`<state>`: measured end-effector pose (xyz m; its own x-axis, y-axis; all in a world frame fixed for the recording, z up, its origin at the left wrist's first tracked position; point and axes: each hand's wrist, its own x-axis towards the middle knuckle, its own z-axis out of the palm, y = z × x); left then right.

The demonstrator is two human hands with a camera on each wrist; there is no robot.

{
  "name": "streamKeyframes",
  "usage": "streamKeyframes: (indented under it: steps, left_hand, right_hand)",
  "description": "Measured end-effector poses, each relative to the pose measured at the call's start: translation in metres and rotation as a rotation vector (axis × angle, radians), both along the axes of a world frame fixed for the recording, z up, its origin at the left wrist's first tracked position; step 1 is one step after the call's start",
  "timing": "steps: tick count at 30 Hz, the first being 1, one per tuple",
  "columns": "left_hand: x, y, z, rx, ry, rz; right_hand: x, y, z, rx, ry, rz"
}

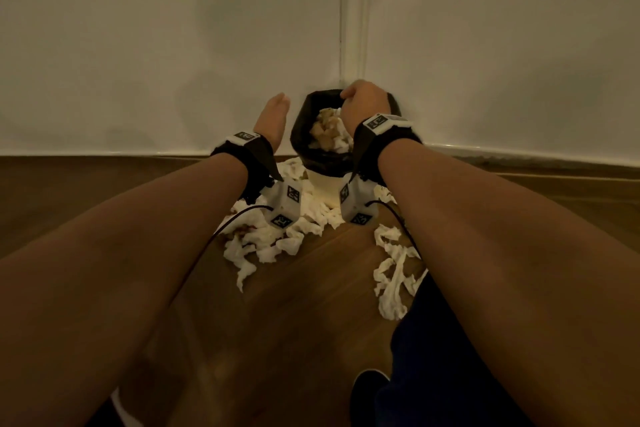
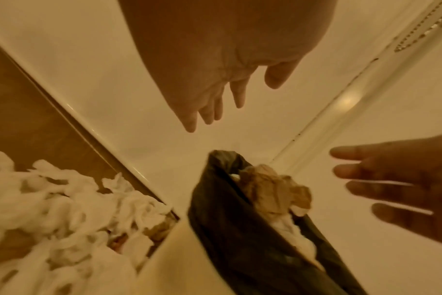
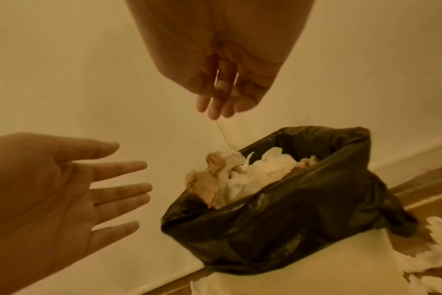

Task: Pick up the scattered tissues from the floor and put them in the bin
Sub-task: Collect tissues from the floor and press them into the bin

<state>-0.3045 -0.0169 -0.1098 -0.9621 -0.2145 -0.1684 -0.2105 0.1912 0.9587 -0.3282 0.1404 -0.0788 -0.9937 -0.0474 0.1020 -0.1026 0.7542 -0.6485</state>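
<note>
A small white bin with a black liner stands on the floor against the wall corner. Crumpled tissues fill it to the top. My right hand hovers over the bin's mouth, fingers hanging loose and holding nothing. My left hand is just left of the bin with its palm flat and its fingers straight. It is empty too. Several white tissues lie scattered on the floor at the bin's foot, and more tissues lie to the right.
The floor is brown wood and meets a white skirting board and a plain wall. A pipe runs up the corner behind the bin. My dark trouser leg and shoe are at lower right.
</note>
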Motion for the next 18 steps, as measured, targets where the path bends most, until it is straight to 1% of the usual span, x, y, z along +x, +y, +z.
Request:
streamKeyframes:
  steps: [2,4,6,7,10,12,14,16,18]
  left_hand:
    - [0.006,-0.024,-0.011,-0.071,0.014,0.039]
    - [0.018,-0.049,-0.025,-0.109,-0.013,0.118]
    - [0.041,-0.071,-0.041,-0.151,-0.059,0.174]
    - [0.053,-0.081,-0.052,-0.215,-0.088,0.173]
    - [0.089,-0.105,-0.094,-0.537,-0.191,0.050]
    - [0.114,-0.111,-0.123,-0.705,-0.255,-0.070]
    - [0.135,-0.114,-0.150,-0.852,-0.316,-0.211]
    - [0.152,-0.114,-0.169,-0.928,-0.393,-0.282]
    - [0.161,-0.111,-0.181,-0.944,-0.425,-0.305]
  right_hand:
    - [0.005,-0.015,-0.001,-0.081,0.080,0.009]
    - [0.013,-0.032,-0.004,-0.127,0.133,0.031]
    - [0.024,-0.050,-0.010,-0.098,0.164,0.089]
    - [0.030,-0.059,-0.015,-0.064,0.170,0.132]
    - [0.046,-0.080,-0.035,0.066,0.135,0.288]
    - [0.054,-0.087,-0.052,0.137,0.095,0.361]
    - [0.061,-0.091,-0.067,0.157,0.031,0.408]
    - [0.066,-0.096,-0.079,0.195,-0.022,0.440]
    - [0.071,-0.102,-0.090,0.271,-0.066,0.474]
